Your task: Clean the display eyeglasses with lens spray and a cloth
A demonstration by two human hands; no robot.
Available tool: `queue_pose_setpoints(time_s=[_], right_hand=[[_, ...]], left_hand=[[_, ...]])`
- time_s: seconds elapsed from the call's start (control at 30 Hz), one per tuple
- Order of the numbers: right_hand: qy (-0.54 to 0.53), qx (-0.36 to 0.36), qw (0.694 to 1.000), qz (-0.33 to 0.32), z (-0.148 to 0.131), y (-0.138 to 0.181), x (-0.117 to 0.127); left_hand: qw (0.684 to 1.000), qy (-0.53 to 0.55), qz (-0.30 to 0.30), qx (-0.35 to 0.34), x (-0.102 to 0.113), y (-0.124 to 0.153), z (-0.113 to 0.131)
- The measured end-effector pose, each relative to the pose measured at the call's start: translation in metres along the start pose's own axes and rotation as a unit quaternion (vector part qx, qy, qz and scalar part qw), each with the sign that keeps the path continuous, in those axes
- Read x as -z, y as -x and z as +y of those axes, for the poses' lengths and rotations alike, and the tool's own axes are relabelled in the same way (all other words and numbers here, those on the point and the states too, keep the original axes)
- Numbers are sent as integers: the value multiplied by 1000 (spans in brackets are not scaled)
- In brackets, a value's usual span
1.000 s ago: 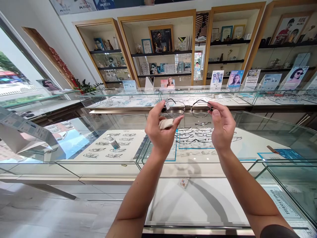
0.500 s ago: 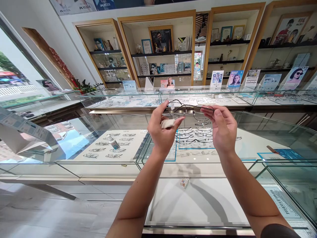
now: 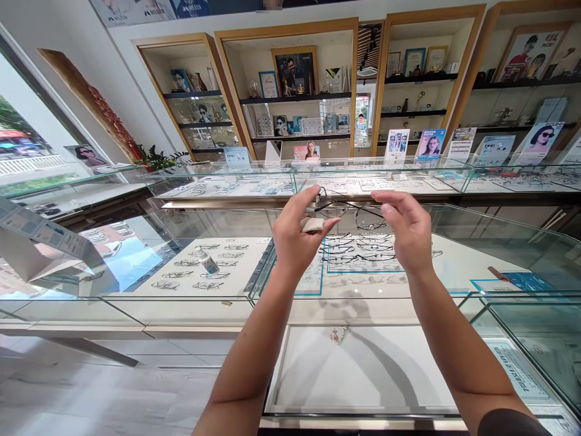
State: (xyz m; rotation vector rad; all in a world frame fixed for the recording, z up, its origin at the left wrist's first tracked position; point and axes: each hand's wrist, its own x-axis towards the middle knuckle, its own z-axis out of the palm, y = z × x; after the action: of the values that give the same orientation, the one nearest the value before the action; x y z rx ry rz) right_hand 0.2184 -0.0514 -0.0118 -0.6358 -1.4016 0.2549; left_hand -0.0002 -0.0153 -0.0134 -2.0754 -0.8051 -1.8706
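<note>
A pair of thin dark-rimmed eyeglasses (image 3: 349, 206) is up in the air above the glass counter, between my two hands. My left hand (image 3: 295, 239) has its thumb and fingers closed at the left side of the frame. A folded pale cloth (image 3: 312, 224) is tucked in that same palm. At the other side, my right hand (image 3: 412, 236) has thumb and fingers curled at the end of a dark temple arm. The temples slant across the lenses; the exact finger contact is hard to make out.
Below the hands, a glass display case (image 3: 254, 290) holds rows of spectacles. A small white spray bottle (image 3: 208, 261) stands on it at left. On the white tray (image 3: 363, 387) nearest me lies a small patterned packet (image 3: 338, 334). Another glass counter (image 3: 254, 181) runs behind.
The eyeglasses have turned, so the temples now cross in front of the lenses. My right hand has shifted from the right rim to a temple end; the left hand moved slightly right.
</note>
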Motion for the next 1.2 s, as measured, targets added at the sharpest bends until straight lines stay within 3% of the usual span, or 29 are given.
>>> queue_pose_setpoints(time_s=[0.1,0.2,0.37,0.47,0.7,1.2], right_hand=[[98,29,993,-60,-4,0,1],[143,39,986,-80,-5,0,0],[114,-1,983,-143,-1,-3,5],[88,-32,980,-176,0,-5,8],[46,-63,976,-201,0,-4,5],[31,-92,967,-236,1,-3,7]], left_hand=[[999,-22,-38,-30,3,-2,3],[996,-31,-74,-45,6,-3,8],[993,-20,-110,-47,10,-4,14],[993,3,-120,-11,11,-3,12],[981,119,-127,83,7,0,2],[963,146,-203,102,12,-3,-7]])
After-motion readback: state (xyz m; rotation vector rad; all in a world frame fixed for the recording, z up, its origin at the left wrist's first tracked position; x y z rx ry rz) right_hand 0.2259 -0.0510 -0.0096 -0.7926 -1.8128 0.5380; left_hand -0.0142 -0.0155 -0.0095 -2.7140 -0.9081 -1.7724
